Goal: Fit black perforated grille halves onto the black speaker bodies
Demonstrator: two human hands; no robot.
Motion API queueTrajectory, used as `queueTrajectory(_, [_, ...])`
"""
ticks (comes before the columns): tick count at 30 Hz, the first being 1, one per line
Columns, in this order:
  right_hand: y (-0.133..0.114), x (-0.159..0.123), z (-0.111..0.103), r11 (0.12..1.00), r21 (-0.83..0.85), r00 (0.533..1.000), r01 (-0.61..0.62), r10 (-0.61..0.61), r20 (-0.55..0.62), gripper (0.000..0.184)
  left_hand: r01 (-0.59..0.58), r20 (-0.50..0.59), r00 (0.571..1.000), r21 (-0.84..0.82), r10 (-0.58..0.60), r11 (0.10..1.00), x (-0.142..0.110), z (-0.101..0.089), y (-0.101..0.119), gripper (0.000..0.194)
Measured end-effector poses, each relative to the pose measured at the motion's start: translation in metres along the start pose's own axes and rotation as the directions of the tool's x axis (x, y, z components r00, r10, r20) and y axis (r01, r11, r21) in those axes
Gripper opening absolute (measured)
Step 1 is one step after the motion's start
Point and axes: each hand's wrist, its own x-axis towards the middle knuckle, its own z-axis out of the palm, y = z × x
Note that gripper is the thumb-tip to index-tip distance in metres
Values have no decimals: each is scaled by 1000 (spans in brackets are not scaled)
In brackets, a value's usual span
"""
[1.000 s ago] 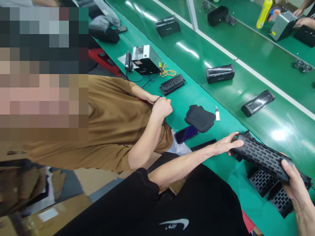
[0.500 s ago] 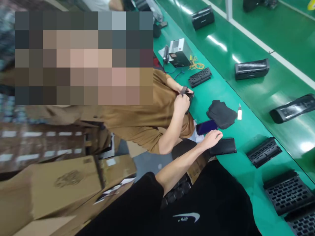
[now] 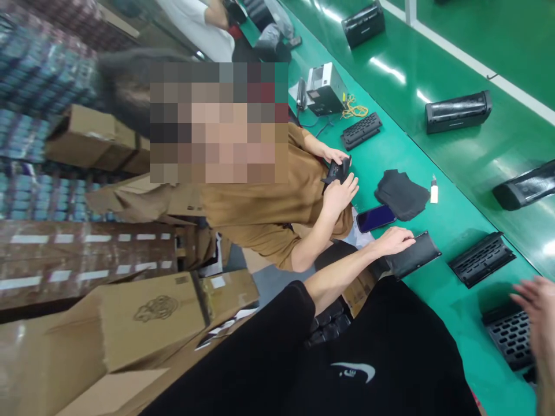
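My left hand [image 3: 396, 240] is closed on the upper left edge of a flat black panel [image 3: 415, 257] with small holes at its corners. The panel is tilted at the near edge of the green table. At the right edge of the view is my right hand [image 3: 537, 309], blurred, its fingers stretched out over a black perforated grille [image 3: 507, 335]; I cannot tell whether it touches the grille. Between the two hands lies another slotted black grille [image 3: 482, 259]. A phone [image 3: 376, 218] and a pile of black sheets [image 3: 401, 195] lie beyond my left hand.
A co-worker in a brown shirt [image 3: 260, 202] sits close on the left, handling a black part [image 3: 338, 170]. Black speakers [image 3: 458, 111] stand along the glossy green belt. A small bottle [image 3: 434, 190], a metal box [image 3: 326, 89] and cardboard boxes [image 3: 151, 318] are around.
My left hand has shifted right, and the black panel has turned and tilted with it. My right hand has come into view over the grille. The co-worker's near hand has spread its fingers.
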Motion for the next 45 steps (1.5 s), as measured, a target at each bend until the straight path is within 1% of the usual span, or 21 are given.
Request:
queueTrajectory(1, [7, -23, 21, 996, -45, 987, -75, 81, 141, 65, -15, -8, 1000, -17, 15, 1000, -1, -3, 8, 26])
queueTrajectory(2, [13, -43, 42, 990, -54, 970, -127, 135, 204, 71, -27, -23, 999, -52, 26, 998, -1, -6, 18, 26])
queueTrajectory(4, [21, -72, 74, 972, -12, 938, -233, 228, 261, 79, -38, -69, 997, -175, 26, 984, -2, -13, 39, 25])
queueTrajectory(5, [23, -80, 85, 961, 25, 923, -274, 256, 288, 80, -36, -92, 996, -263, 12, 964, -2, -16, 49, 25])
queueTrajectory(7, [25, -87, 95, 939, 91, 889, -333, 280, 362, 76, -15, -102, 994, -455, -35, 890, -2, -21, 69, 26])
queueTrajectory(9, [23, -89, 95, 928, 129, 864, -350, 267, 427, 69, 20, -65, 995, -607, -75, 795, -3, -24, 86, 28])
queueTrajectory(10, [21, -90, 92, 928, 143, 862, -345, 253, 439, 67, 36, -43, 995, -662, -86, 748, -4, -25, 92, 29])
queueTrajectory(12, [17, -92, 84, 934, 162, 873, -317, 221, 436, 65, 45, -21, 996, -729, -89, 683, -7, -25, 102, 30])
queueTrajectory(14, [14, -96, 75, 947, 166, 891, -275, 186, 415, 63, 43, 2, 998, -765, -65, 643, -12, -24, 108, 35])
queueTrajectory(17, [10, -101, 62, 960, 127, 901, -248, 180, 394, 59, 63, 81, 997, -800, 4, 596, -15, -25, 110, 47])
queueTrajectory(20, [7, -104, 51, 965, 96, 904, -246, 192, 381, 55, 87, 118, 993, -825, 20, 559, -10, -34, 110, 53])
queueTrajectory(22, [6, -104, 45, 970, 74, 908, -231, 188, 375, 56, 98, 133, 991, -809, 18, 579, -2, -43, 113, 53])
queueTrajectory(23, [6, -104, 43, 972, 61, 909, -225, 187, 372, 56, 102, 150, 988, -785, 29, 611, 2, -48, 115, 51])
queueTrajectory(26, [7, -104, 41, 975, 30, 907, -219, 193, 374, 55, 73, 200, 977, -655, 79, 752, 11, -62, 125, 42])
queueTrajectory(29, [10, -106, 42, 971, 40, 899, -237, 203, 388, 54, -2, 179, 978, -493, 104, 870, 12, -68, 135, 32])
queueTrajectory(31, [10, -108, 44, 965, 61, 897, -253, 211, 388, 54, -32, 151, 983, -413, 103, 910, 11, -68, 139, 29])
queueTrajectory(33, [9, -110, 46, 961, 86, 896, -262, 209, 391, 55, -36, 145, 985, -374, 97, 927, 9, -67, 141, 29])
queueTrajectory(37, [4, -115, 49, 954, 125, 891, -274, 202, 405, 54, -40, 130, 987, -353, 91, 935, 8, -66, 142, 30])
queueTrajectory(40, [2, -118, 50, 947, 142, 893, -287, 210, 398, 55, -50, 110, 989, -360, 96, 931, 7, -66, 141, 30])
queueTrajectory(45, [3, -123, 50, 942, 145, 882, -303, 220, 418, 57, -14, 109, 992, -386, 61, 922, 4, -66, 136, 33])
